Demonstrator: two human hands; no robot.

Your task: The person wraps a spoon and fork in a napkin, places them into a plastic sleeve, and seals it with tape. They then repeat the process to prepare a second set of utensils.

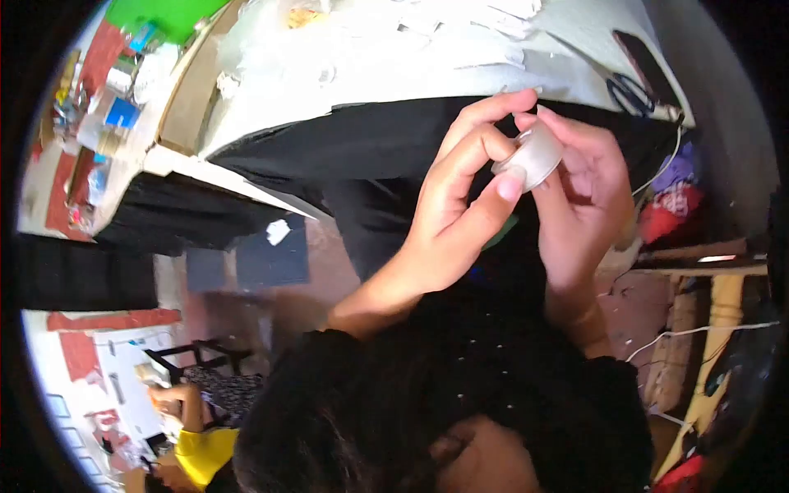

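Observation:
A small roll of whitish, translucent tape (540,154) is held up between my two hands, above my lap and close to the table's front edge. My left hand (460,181) pinches its left side between thumb and fingers. On the other side, my right hand (582,168) has its curled fingers against the roll, with the index fingertip near its top. The tape's loose end cannot be made out.
White papers (427,41) cover the bright table (567,70). Black-handled scissors (631,94) and a dark phone (643,62) lie at its right. A co-worker in yellow (205,456) sits at the lower left. A white cable (699,330) runs at the right.

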